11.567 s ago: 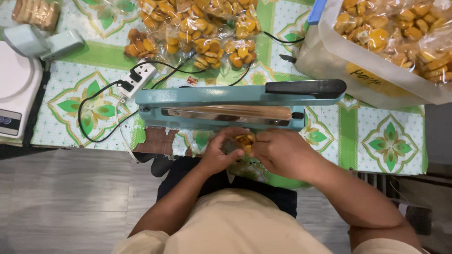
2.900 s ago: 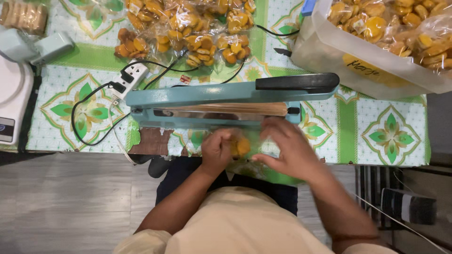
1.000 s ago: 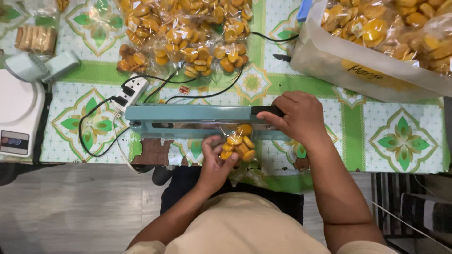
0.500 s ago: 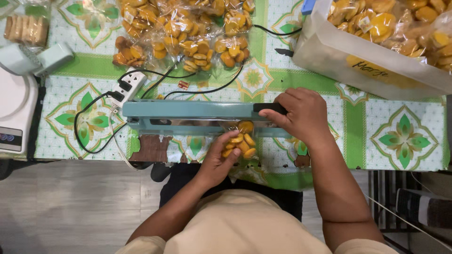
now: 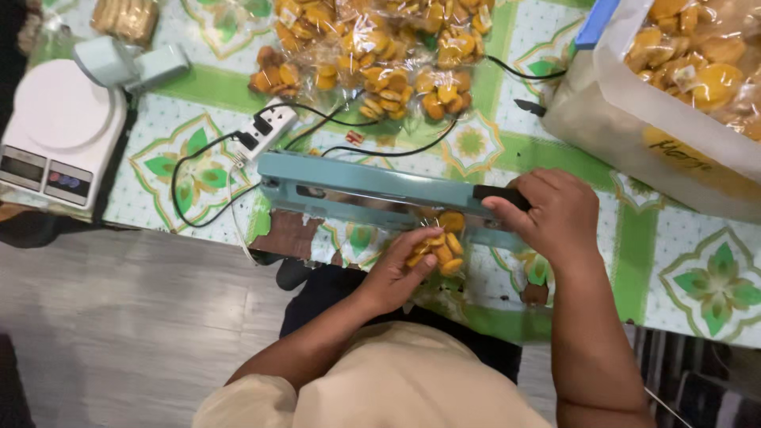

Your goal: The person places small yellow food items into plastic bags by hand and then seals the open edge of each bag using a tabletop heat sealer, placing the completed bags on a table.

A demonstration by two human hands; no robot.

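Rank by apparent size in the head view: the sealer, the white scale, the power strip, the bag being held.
1. Teal heat sealer
2. White kitchen scale
3 and 4. White power strip and bag of yellow snacks: look about alike, unranked.

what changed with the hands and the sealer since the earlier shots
The right hand left the bag of snacks and took hold of the black handle of the heat sealer, pressing its arm down from raised to closed on the bag's top. The left hand kept holding the bag at the sealer's front. The scale, the power strip and the filled bags behind stayed where they were.
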